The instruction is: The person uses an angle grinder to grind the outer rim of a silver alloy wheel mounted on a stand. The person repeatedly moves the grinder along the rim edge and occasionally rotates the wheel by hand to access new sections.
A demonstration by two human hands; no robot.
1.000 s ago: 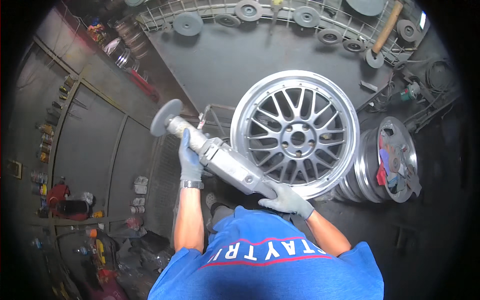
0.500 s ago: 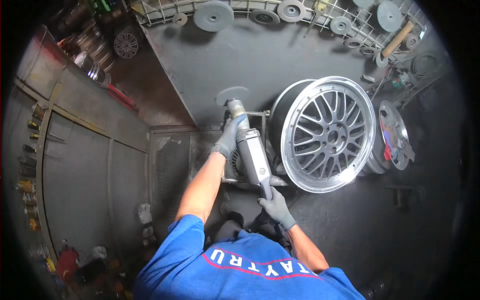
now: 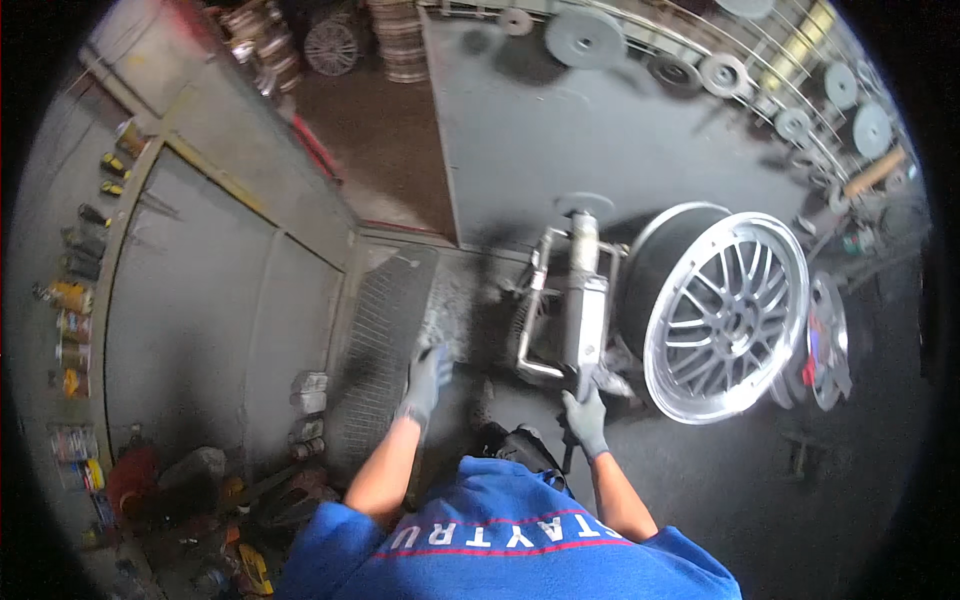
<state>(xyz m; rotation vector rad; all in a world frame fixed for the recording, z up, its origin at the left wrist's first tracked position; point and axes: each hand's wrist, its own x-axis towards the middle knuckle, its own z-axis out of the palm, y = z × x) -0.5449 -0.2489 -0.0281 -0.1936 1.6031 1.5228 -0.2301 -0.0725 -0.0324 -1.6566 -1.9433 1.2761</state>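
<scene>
My right hand (image 3: 583,415), in a grey glove, is closed round the rear handle of a long angle grinder (image 3: 591,310). The grinder points away from me, with a thin round disc (image 3: 584,205) at its far end. Its body lies along a metal tube stand (image 3: 540,270); whether it rests there I cannot tell. My gloved left hand (image 3: 426,385) is off the tool, to the left of the stand, with loosely extended fingers somewhat blurred. To the right of the grinder stands a wheel rim (image 3: 735,320) with a polished lip and grey mesh spokes.
Several grinding discs (image 3: 586,40) hang along a wire rack at the back. Stacked rims (image 3: 402,45) stand beyond the opening at the far left. Cans and bottles (image 3: 75,325) line the left wall. Another rim (image 3: 828,335) with coloured scraps is at the right.
My left hand has let go of the grinder's front and moved left and back towards me. The right hand keeps its hold. The view has shifted, so the surroundings appear further right.
</scene>
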